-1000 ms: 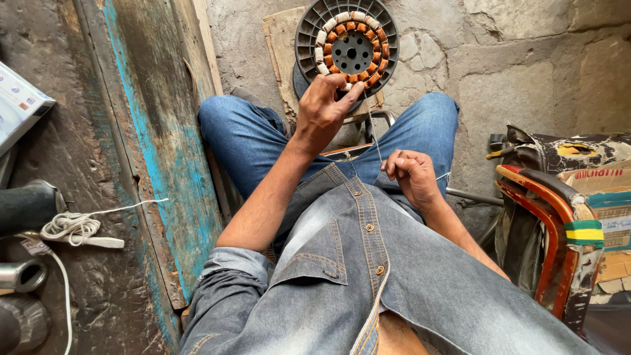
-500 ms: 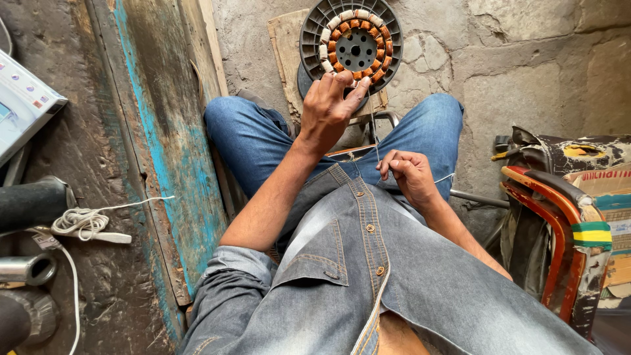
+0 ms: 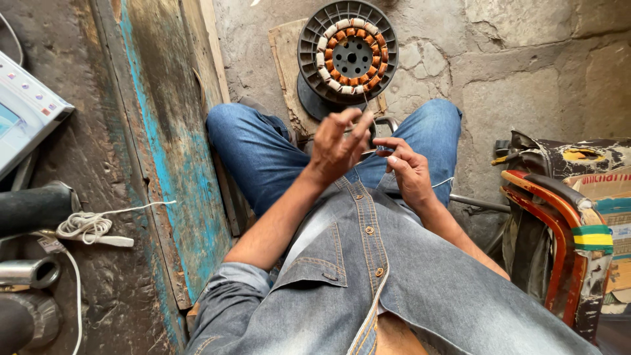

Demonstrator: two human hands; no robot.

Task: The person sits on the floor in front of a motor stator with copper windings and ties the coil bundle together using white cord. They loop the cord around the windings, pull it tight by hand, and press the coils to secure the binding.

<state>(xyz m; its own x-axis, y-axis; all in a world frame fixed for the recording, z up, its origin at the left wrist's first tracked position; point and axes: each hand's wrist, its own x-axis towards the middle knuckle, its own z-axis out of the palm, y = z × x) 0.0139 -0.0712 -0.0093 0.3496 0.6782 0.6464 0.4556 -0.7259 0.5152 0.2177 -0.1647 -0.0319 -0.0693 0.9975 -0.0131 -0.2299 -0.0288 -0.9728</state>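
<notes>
Wire: a thin strand [image 3: 368,129] runs down from the stator toward the two hands, hard to trace, held above the lap between the knees.
Left hand [image 3: 338,146]: raised over the lap, fingers loosely curled and part open, thumb and fingertips [image 3: 360,125] pinching near the wire; whether they truly clamp it cannot be told.
Right hand [image 3: 409,169]: just beside the left, fingers bent, thumb and forefinger closed on a small thin piece at the wire's end.
Stator [image 3: 348,56]: round, dark, ringed with copper-coloured coils, standing on a wooden board [image 3: 284,59] beyond the knees.
Surroundings: blue-painted plank [image 3: 164,151] at left, coiled white cord [image 3: 85,227] beside it, red chair frame [image 3: 552,217] at right.
</notes>
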